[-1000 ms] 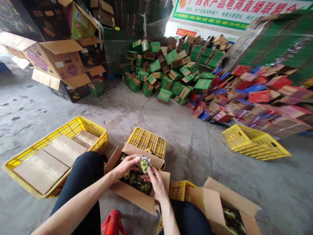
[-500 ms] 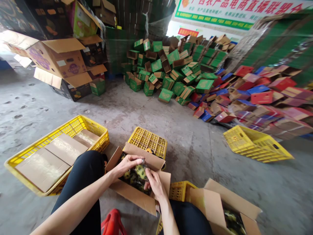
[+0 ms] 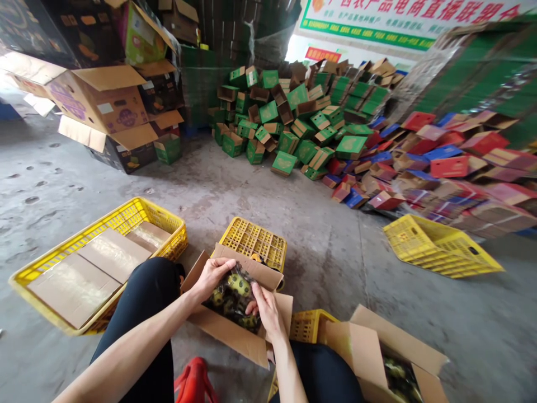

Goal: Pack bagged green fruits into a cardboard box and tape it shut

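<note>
An open cardboard box (image 3: 235, 337) sits before me, filled with yellow-green, dark-spotted items under clear plastic film. At the box's upper left, my left hand (image 3: 213, 275) is closed in a pinch on the clear plastic film (image 3: 229, 280). Across from it, my right hand (image 3: 267, 308) grips the same film from the right, its thumb up and fingers curled. Between both hands one spotted yellow-green item (image 3: 240, 285) shows through the film. Whether the film is a bag or a loose sheet I cannot tell.
A long yellow crate (image 3: 98, 240) with closed cartons stands left. An upturned yellow crate (image 3: 255, 240) lies beyond the box. Another open box (image 3: 364, 358) stands at lower right, a yellow crate (image 3: 440, 249) farther right. Piled green cartons (image 3: 289, 140) and a red stool (image 3: 195, 383) also show.
My left hand has moved a little left and up, drawing the film apart from my right hand. More of the box's contents now shows between them.
</note>
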### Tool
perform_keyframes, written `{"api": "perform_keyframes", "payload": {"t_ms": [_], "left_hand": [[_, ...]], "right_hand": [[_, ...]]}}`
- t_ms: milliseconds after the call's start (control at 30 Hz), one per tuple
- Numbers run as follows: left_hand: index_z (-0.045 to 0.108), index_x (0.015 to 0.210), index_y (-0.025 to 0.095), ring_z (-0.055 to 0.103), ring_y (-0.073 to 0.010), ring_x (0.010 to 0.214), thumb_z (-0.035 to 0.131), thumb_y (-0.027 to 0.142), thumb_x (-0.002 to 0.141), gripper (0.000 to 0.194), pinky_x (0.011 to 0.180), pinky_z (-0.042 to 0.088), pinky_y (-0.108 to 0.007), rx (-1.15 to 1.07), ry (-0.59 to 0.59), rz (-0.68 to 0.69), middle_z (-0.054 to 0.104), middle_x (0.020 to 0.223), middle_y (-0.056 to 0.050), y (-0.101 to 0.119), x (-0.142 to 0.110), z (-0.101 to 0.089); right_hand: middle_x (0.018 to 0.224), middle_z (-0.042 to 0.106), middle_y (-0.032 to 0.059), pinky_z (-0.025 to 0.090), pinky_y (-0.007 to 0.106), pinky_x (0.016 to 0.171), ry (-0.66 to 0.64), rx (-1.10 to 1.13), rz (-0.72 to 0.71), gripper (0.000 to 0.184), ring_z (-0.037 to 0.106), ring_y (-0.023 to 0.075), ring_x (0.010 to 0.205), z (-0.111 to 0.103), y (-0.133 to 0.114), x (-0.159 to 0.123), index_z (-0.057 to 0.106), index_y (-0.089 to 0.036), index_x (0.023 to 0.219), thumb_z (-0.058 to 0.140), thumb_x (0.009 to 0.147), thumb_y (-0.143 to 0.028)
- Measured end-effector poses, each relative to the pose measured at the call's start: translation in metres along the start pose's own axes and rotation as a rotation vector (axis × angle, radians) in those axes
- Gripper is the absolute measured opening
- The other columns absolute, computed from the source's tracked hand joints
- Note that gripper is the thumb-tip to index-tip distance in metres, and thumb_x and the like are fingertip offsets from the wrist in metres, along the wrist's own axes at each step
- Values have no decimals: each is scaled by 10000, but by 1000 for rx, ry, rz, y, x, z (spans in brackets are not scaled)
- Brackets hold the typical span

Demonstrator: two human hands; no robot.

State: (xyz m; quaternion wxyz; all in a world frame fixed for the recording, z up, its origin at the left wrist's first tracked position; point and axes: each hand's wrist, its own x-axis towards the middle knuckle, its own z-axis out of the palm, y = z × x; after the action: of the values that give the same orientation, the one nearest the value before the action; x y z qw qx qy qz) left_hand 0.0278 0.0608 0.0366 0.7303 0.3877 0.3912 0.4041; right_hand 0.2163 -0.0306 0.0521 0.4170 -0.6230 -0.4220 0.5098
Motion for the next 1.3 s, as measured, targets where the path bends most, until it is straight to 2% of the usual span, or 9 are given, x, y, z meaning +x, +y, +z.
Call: {"api": "perform_keyframes", "payload": {"t_ms": [167, 300, 433, 667, 800, 900, 1000, 1133, 1300], "left_hand": [[832, 1072, 126, 718, -215, 785, 778, 784, 780, 722, 725, 539, -287, 19, -65, -104, 797, 909, -106, 5, 2, 0], [753, 1314, 205, 709, -276, 1134, 888, 650, 753, 729, 919, 550, -324, 21, -264, -112, 769, 1228, -111, 5, -2, 0], [791, 1135, 136, 719, -279, 1034, 961, 528, 711, 602, 950, 522, -346, 57, -419, -47, 788, 1082, -116, -2, -4, 3], [773, 1131, 138, 711, -261, 980, 898, 593, 774, 592, 922, 521, -347, 63, -379, -66, 774, 1022, -101, -3, -4, 1], [752, 1214, 186, 709, -245, 1011, 883, 580, 800, 587, 891, 522, -322, 55, -341, -148, 761, 1097, -97, -8, -4, -2], [729, 1299, 215, 714, -256, 1024, 893, 550, 794, 628, 900, 520, -330, 36, -402, -183, 765, 1114, -96, -10, -4, 0], [722, 1323, 211, 701, -281, 1102, 927, 473, 772, 643, 981, 497, -351, 5, -495, -134, 767, 1154, -99, -7, -5, 5], [683, 1363, 221, 687, -271, 1129, 973, 371, 718, 723, 1000, 476, -346, 15, -497, -123, 756, 1189, -89, -7, -6, 7], [654, 1368, 217, 687, -259, 1071, 1002, 346, 673, 788, 950, 484, -336, 100, -403, -113, 756, 1141, -82, -16, -4, 2]], "right_hand": [[513, 643, 16, 433, 333, 524, 94, 28, 57, 667, 613, 219, 491, -10, 4, -3, 704, -254, 797, 580, 811, -909], [572, 667, 27, 480, 372, 585, 171, 109, 92, 615, 637, 238, 541, -17, 8, -7, 674, -284, 792, 574, 831, -889], [642, 683, 15, 479, 363, 572, 125, 196, 111, 594, 640, 226, 542, -10, 11, -7, 662, -294, 831, 573, 836, -882], [547, 633, 9, 438, 331, 539, 170, 86, 71, 626, 577, 201, 516, -11, 9, -5, 690, -257, 782, 574, 856, -868], [1011, 811, 89, 566, 352, 656, 242, 58, 1, 598, 734, 264, 832, -17, 6, -4, 788, -245, 1076, 681, 841, -784], [1316, 762, 103, 618, 376, 799, 229, 146, -13, 653, 731, 317, 1144, -17, 2, -4, 732, -266, 1305, 773, 815, -697], [1398, 724, 110, 618, 384, 855, 211, 214, -31, 741, 698, 325, 1243, -15, -1, -5, 654, -278, 1434, 815, 807, -639], [1318, 757, 109, 598, 351, 762, 219, 213, -49, 728, 737, 299, 1096, -16, -1, -5, 667, -263, 1415, 842, 792, -597], [920, 799, 70, 554, 333, 672, 266, 130, -55, 488, 704, 243, 780, -20, 4, -3, 790, -209, 996, 848, 749, -625]]}}
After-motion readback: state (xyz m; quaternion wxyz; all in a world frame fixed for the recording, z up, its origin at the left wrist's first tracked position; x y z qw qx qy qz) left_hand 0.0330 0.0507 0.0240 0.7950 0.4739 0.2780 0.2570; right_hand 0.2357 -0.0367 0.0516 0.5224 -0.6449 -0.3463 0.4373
